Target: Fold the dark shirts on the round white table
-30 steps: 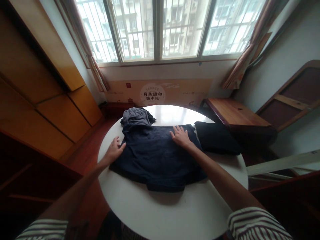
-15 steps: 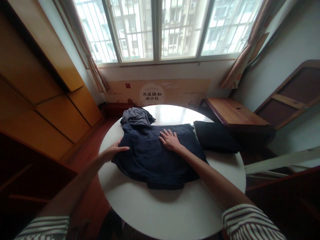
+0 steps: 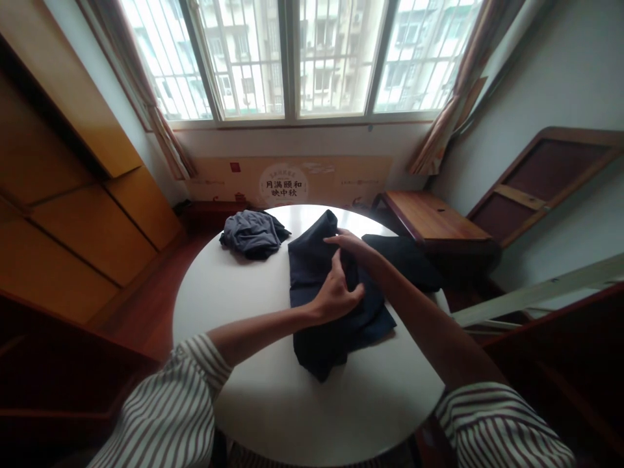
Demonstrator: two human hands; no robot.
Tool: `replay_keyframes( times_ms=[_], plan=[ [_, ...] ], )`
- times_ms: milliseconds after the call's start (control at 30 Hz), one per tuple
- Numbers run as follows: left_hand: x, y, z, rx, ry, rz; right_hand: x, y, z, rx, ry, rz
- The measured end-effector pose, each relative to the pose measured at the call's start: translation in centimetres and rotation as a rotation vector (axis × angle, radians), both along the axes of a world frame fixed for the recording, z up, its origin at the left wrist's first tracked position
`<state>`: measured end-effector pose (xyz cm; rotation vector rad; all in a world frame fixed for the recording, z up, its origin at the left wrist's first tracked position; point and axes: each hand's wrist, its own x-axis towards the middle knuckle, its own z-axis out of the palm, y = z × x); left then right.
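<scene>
A navy shirt (image 3: pixel 312 279) lies on the white round table (image 3: pixel 234 299), its left part folded over to the right and a raised fold standing at its far end. My left hand (image 3: pixel 336 296) reaches across the middle of the shirt, with dark cloth between its thumb and fingers. Just beyond it my right hand (image 3: pixel 355 246) grips the cloth near the raised fold, its thumb pointing left. Both hands are close together, and my right fingers are partly hidden by the cloth.
A crumpled grey garment (image 3: pixel 253 234) lies at the table's far left, with something black beneath it. Dark folded cloth (image 3: pixel 404 260) lies at the right edge. A wooden desk (image 3: pixel 433 214) stands behind on the right, and wooden cabinets (image 3: pixel 88 227) line the left.
The shirt was spread flat; its left side is now folded to the right. My left hand has crossed rightward with the cloth. My right hand has moved from lying flat to the far edge.
</scene>
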<state>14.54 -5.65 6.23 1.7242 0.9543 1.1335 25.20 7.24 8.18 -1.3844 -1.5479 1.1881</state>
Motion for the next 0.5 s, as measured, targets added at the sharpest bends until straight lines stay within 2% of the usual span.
replay_keyframes(
  times_ms=[133, 233, 300, 367, 433, 500],
  plan=[
    [4.4, -0.1, -2.4, -0.034, 0.016, -0.013, 2.9, 1.2, -0.8, -0.110, 0.021, -0.085],
    [5.8, -1.0, -3.5, -0.057, 0.097, -0.136, 4.3, 1.5, -1.8, -0.192, 0.035, -0.123],
    [5.0, -2.2, -3.1, 0.069, 0.261, -0.262, 4.8, 1.5, -2.5, -0.231, 0.046, -0.139],
    [3.0, -3.8, -2.1, 0.238, 0.508, -0.323, 5.1, 1.4, -3.0, -0.250, 0.060, -0.149],
    [0.4, -5.3, -1.1, 0.357, 0.778, -0.268, 5.2, 1.0, -3.0, -0.255, 0.074, -0.146],
    [-2.0, -6.3, -0.5, 0.395, 0.997, -0.177, 5.6, 0.2, -2.6, -0.255, 0.082, -0.125]
  ],
)
